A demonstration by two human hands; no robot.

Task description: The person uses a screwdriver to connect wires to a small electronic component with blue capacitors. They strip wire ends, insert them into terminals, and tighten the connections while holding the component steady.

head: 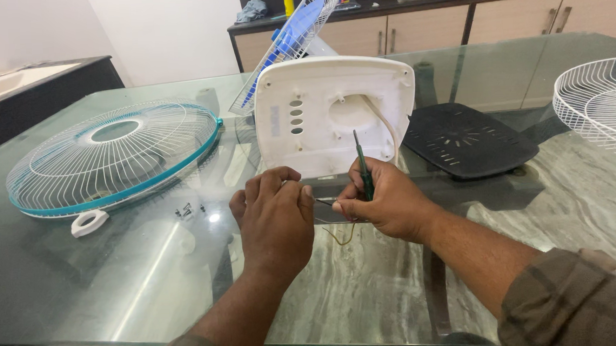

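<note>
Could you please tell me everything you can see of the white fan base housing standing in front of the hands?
The white fan base housing is a rounded, squarish shell of smooth plastic, standing on edge on the glass table, its hollow underside facing the camera. It shows a column of four oval slots, small screw holes and a large round opening, from which a pale cord runs down its right side. The left hand and right hand work at its lower edge; the right holds a green screwdriver upright.

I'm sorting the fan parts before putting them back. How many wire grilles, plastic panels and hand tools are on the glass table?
Wire grilles: 3 (teal-rimmed grille, leaning grille, white grille)
Plastic panels: 2 (white base panel, black cover)
Hand tools: 1 (green screwdriver in the right hand)
Total: 6
</note>
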